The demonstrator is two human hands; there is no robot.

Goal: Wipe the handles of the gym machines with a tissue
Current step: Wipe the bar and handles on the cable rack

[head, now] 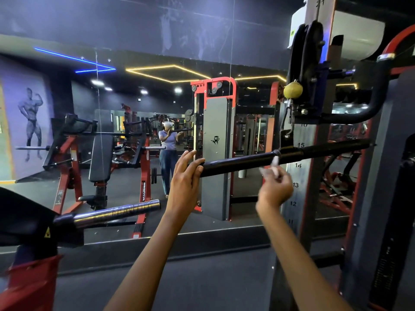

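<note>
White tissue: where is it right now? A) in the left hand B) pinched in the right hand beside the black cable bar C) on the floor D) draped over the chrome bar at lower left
B: the white tissue is pinched in the right hand just below the black cable bar, while the left hand grips the bar's end.

Gym: weight machines [214, 140], wall mirror [139, 90]

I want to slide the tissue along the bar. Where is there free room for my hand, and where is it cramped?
The bar is bare between the left hand, gripping its end, and the right hand, which pinches the tissue. Open air lies below that stretch. It is crowded rightward: the hanging clip, pulley and numbered column close in.
</note>
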